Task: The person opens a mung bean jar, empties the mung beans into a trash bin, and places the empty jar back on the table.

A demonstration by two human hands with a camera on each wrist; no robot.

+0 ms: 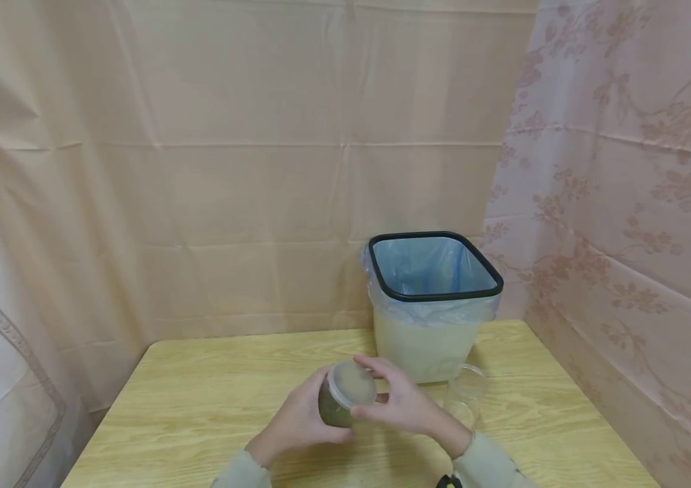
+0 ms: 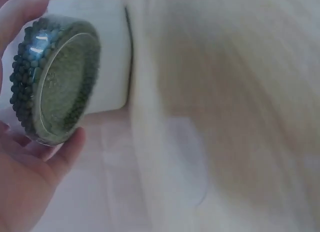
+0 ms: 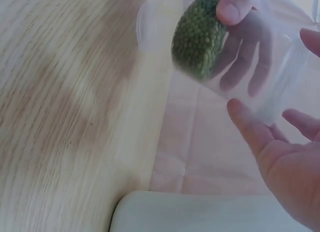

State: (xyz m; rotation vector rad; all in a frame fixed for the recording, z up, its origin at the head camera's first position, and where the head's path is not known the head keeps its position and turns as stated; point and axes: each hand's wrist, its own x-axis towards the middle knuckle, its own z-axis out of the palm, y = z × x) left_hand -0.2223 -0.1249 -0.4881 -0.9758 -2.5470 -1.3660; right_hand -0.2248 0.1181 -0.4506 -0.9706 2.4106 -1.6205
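A clear plastic jar [image 1: 336, 411] with small green beans, like mung beans, is held tilted above the table. My left hand [image 1: 303, 415] grips its side. In the left wrist view the base of the jar [image 2: 65, 84] faces the camera. My right hand [image 1: 403, 403] has its thumb and fingers round the rim of the cloudy lid [image 1: 354, 383]. In the right wrist view the beans [image 3: 199, 39] lie toward the base, and left-hand fingers show through the clear wall. Fingers of the right hand [image 3: 285, 157] spread around the lid end.
A square whitish bin [image 1: 425, 346] with a black rim and bluish liner stands at the table's back right. Beside it, a clear container [image 1: 467, 383] sits on the wooden table [image 1: 217, 400]. Curtains [image 1: 248, 169] hang behind and at the sides.
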